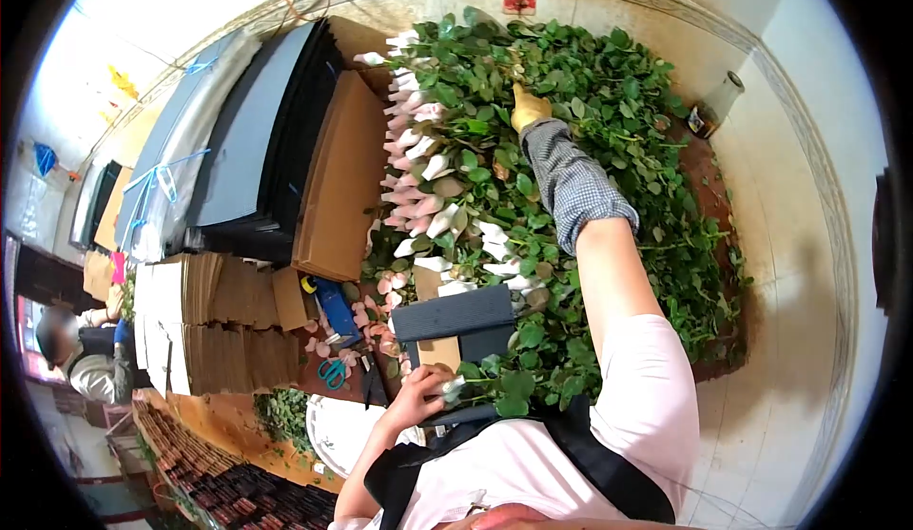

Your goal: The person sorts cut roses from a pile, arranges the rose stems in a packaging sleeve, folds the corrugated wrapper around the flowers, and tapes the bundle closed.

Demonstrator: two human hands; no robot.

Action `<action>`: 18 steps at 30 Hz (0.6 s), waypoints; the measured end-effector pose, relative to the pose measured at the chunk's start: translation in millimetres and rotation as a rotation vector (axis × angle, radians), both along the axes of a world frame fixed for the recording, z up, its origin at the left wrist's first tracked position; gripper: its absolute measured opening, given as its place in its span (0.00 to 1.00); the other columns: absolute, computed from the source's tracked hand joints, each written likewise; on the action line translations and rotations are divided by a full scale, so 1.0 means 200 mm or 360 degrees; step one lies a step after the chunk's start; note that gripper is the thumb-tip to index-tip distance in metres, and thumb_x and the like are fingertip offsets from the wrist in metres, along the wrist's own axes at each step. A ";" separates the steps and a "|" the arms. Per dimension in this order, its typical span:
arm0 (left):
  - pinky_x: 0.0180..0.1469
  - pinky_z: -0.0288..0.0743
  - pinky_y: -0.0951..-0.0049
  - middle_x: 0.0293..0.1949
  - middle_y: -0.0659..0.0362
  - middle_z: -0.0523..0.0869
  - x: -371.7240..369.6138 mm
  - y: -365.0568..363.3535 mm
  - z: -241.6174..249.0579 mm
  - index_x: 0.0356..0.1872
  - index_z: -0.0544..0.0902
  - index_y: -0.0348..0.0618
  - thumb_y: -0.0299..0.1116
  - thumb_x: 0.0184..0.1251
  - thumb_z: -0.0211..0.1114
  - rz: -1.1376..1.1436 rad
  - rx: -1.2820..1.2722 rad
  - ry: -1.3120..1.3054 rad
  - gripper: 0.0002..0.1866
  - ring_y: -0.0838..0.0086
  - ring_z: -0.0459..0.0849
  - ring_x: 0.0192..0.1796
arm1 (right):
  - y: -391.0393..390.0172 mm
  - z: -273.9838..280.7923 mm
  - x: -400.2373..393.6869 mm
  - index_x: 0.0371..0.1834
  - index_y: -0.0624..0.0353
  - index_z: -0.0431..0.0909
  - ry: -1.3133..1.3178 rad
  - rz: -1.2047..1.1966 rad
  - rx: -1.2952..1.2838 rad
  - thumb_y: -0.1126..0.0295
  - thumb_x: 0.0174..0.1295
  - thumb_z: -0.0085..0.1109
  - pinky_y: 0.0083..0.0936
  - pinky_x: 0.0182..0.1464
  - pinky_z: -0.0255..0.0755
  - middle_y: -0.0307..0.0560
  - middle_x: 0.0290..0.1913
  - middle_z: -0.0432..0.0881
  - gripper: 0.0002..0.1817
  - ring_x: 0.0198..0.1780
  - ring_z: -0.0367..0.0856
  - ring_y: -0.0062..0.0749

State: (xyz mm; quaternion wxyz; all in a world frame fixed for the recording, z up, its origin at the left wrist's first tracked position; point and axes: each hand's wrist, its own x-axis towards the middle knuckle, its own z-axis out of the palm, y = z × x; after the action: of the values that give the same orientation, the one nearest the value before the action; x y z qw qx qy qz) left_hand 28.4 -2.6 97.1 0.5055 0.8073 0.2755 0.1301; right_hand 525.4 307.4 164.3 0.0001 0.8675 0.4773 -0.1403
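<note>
Gently, my left hand (420, 400) holds a pale rose (453, 389) between narrowed fingers, lower centre; whether my gloved right hand (531, 110) grips anything among the piled roses (475, 164), upper centre, I cannot tell. Parting them one by one should spare the leaves (613, 97) from tearing.

Two hands showing: one left hand (424, 399), one right hand (530, 110). One pair of teal scissors (332, 373) and one blue item (336, 309) are lying left of the left hand; one clear container (715, 107) is standing right of the right hand. Roses (442, 221) left of it are overlapping, uncountable.
</note>
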 end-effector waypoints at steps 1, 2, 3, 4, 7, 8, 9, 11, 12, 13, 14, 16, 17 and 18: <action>0.62 0.73 0.64 0.54 0.53 0.79 -0.01 -0.01 0.03 0.58 0.81 0.43 0.19 0.54 0.66 0.0008 -0.0065 0.0014 0.26 0.58 0.78 0.59 | 0.01 -0.03 -0.02 0.73 0.49 0.67 -0.0090 0.0024 0.0275 0.73 0.70 0.49 0.39 0.73 0.65 0.52 0.62 0.80 0.27 0.61 0.80 0.41; 0.63 0.73 0.65 0.56 0.53 0.78 -0.01 -0.02 0.06 0.60 0.80 0.43 0.18 0.54 0.65 0.0011 -0.0138 0.0020 0.28 0.59 0.78 0.60 | -0.01 -0.08 -0.02 0.69 0.49 0.74 -0.0186 0.0046 0.0541 0.73 0.69 0.51 0.37 0.70 0.70 0.52 0.57 0.84 0.24 0.57 0.83 0.41; 0.64 0.73 0.65 0.57 0.53 0.78 -0.03 -0.02 0.03 0.62 0.79 0.43 0.17 0.54 0.64 0.0015 -0.0255 -0.0052 0.29 0.59 0.77 0.61 | -0.08 -0.06 -0.04 0.56 0.47 0.84 -0.0245 0.0086 0.1047 0.77 0.64 0.57 0.37 0.59 0.78 0.50 0.48 0.88 0.19 0.51 0.85 0.45; 0.64 0.72 0.66 0.58 0.52 0.78 -0.06 -0.03 -0.02 0.63 0.78 0.44 0.16 0.55 0.64 0.0017 -0.0374 -0.0122 0.30 0.59 0.76 0.62 | -0.16 -0.03 -0.04 0.53 0.44 0.86 -0.0267 0.0148 0.1336 0.79 0.59 0.61 0.40 0.52 0.80 0.49 0.40 0.88 0.21 0.46 0.85 0.50; 0.63 0.74 0.66 0.56 0.53 0.80 -0.05 -0.01 -0.03 0.57 0.82 0.42 0.17 0.56 0.69 0.0070 -0.0179 -0.0068 0.25 0.59 0.79 0.60 | -0.61 0.25 -0.02 0.51 0.49 0.85 -0.0305 0.0655 0.1620 0.80 0.60 0.58 0.40 0.48 0.78 0.49 0.44 0.88 0.18 0.45 0.85 0.47; 0.63 0.74 0.66 0.55 0.53 0.81 -0.04 -0.01 -0.02 0.55 0.83 0.42 0.18 0.55 0.70 0.0102 -0.0137 -0.0016 0.23 0.58 0.80 0.59 | -0.78 0.31 0.00 0.53 0.50 0.85 -0.0294 0.0759 0.1492 0.80 0.60 0.61 0.37 0.48 0.80 0.48 0.46 0.88 0.19 0.45 0.86 0.45; 0.60 0.75 0.64 0.52 0.53 0.81 -0.01 -0.02 -0.01 0.51 0.83 0.41 0.20 0.54 0.72 0.0166 -0.0094 -0.0032 0.20 0.56 0.81 0.57 | -0.98 0.37 0.00 0.55 0.51 0.84 -0.0007 0.0787 0.1329 0.80 0.61 0.60 0.36 0.50 0.79 0.48 0.49 0.87 0.19 0.47 0.86 0.43; 0.56 0.75 0.63 0.48 0.52 0.81 0.00 -0.04 -0.07 0.47 0.83 0.40 0.23 0.52 0.75 0.0217 0.0054 0.0013 0.19 0.54 0.81 0.53 | -1.37 0.54 -0.06 0.58 0.51 0.83 0.0480 0.0650 0.0851 0.79 0.63 0.59 0.35 0.53 0.78 0.49 0.54 0.86 0.20 0.50 0.85 0.41; 0.56 0.75 0.62 0.47 0.52 0.81 0.00 -0.04 -0.08 0.46 0.83 0.40 0.24 0.51 0.76 0.0218 0.0086 0.0023 0.19 0.53 0.80 0.52 | -1.55 0.61 -0.10 0.59 0.51 0.82 0.0692 0.0490 0.0544 0.78 0.64 0.59 0.34 0.56 0.78 0.50 0.55 0.85 0.20 0.52 0.84 0.41; 0.55 0.75 0.62 0.47 0.52 0.81 0.01 -0.03 -0.05 0.45 0.83 0.40 0.25 0.51 0.76 0.0189 0.0153 0.0058 0.19 0.53 0.80 0.52 | -1.70 0.58 -0.09 0.60 0.48 0.82 0.0734 0.0531 0.0391 0.76 0.66 0.59 0.34 0.58 0.78 0.48 0.58 0.85 0.19 0.54 0.84 0.41; 0.56 0.75 0.61 0.47 0.52 0.81 0.02 -0.03 -0.04 0.45 0.83 0.41 0.27 0.51 0.76 0.0163 0.0171 0.0132 0.18 0.53 0.80 0.53 | -1.84 0.51 -0.09 0.61 0.45 0.82 0.0780 0.0577 0.0244 0.73 0.68 0.58 0.34 0.60 0.78 0.47 0.60 0.84 0.19 0.55 0.84 0.40; 0.57 0.74 0.64 0.47 0.51 0.81 0.04 -0.03 0.00 0.44 0.82 0.37 0.22 0.52 0.73 0.0129 0.0244 0.0119 0.16 0.55 0.80 0.52 | -2.06 0.32 -0.15 0.61 0.44 0.82 0.0751 0.0634 -0.0022 0.75 0.68 0.58 0.33 0.62 0.78 0.46 0.60 0.84 0.20 0.56 0.84 0.39; 0.57 0.74 0.63 0.46 0.51 0.81 0.05 -0.03 0.01 0.43 0.82 0.37 0.22 0.52 0.73 0.0123 0.0216 0.0116 0.16 0.54 0.80 0.53 | -2.14 0.19 -0.19 0.60 0.45 0.82 0.0651 0.0540 -0.0157 0.77 0.66 0.58 0.33 0.62 0.78 0.45 0.61 0.84 0.20 0.56 0.84 0.40; 0.58 0.74 0.63 0.46 0.51 0.82 0.04 -0.03 0.02 0.43 0.82 0.37 0.23 0.52 0.73 0.0121 0.0186 0.0120 0.15 0.54 0.80 0.53 | -2.23 0.05 -0.24 0.60 0.45 0.83 0.0559 0.0449 -0.0293 0.78 0.65 0.59 0.33 0.62 0.78 0.45 0.61 0.84 0.21 0.57 0.84 0.40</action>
State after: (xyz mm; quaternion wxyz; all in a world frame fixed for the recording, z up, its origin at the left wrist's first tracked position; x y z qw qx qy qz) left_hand 37.1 -8.0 101.1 0.4414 0.8287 0.3168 0.1346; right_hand 477.1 -137.7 174.0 0.0156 0.7508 0.5717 -0.3305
